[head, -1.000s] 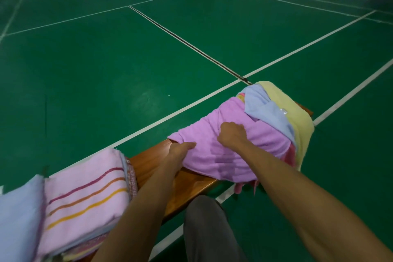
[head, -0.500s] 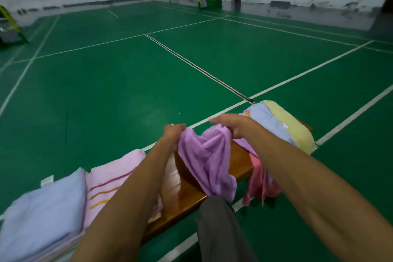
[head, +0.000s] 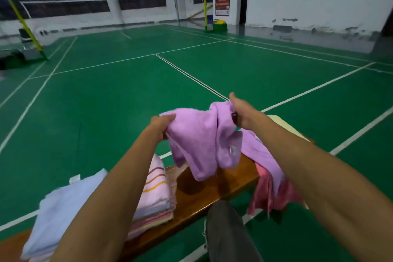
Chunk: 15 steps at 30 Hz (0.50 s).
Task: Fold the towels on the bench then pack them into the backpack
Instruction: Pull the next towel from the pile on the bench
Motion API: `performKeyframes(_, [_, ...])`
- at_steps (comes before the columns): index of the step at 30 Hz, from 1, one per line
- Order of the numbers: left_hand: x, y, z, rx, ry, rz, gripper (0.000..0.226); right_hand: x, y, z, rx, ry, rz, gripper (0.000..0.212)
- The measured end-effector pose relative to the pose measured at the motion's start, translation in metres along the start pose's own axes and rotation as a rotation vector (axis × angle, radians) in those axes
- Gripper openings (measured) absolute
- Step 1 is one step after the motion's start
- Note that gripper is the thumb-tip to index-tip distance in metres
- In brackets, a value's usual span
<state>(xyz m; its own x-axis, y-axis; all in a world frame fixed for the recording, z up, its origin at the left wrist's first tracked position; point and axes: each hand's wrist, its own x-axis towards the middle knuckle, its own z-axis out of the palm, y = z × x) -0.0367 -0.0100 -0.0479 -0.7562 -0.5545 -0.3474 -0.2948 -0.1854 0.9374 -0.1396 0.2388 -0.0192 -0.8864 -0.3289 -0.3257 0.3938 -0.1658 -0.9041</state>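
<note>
Head view: crumpled purple towel [head: 202, 140] (both ends pinched).

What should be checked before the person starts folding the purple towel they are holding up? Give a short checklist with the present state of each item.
1. Left hand grips one top edge of the purple towel: ok.
2. Right hand grips the other top edge: ok.
3. Towel spread flat between the hands: not ok, it hangs bunched and creased.
4. Towel free of the unfolded pile: cannot tell, the right forearm hides where they meet.
5. Bare bench surface under the towel to fold on: ok.
6. Folded stack out of the way on the left: ok.
</note>
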Motion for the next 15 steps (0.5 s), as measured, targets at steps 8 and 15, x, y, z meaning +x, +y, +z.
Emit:
performKeyframes(8, [-0.005, 0.019, -0.005, -0.005, 0.095, 0.149, 0.019, 0.003, -0.019, 0.000, 0.042, 0.011, -0.074, 0.040])
performKeyframes(15, [-0.010, 0.038, 0.004, -0.013, 0.104, 0.261, 0.019, -0.004, -0.038, -0.003, 0.139, 0.348, -0.310, 0.017])
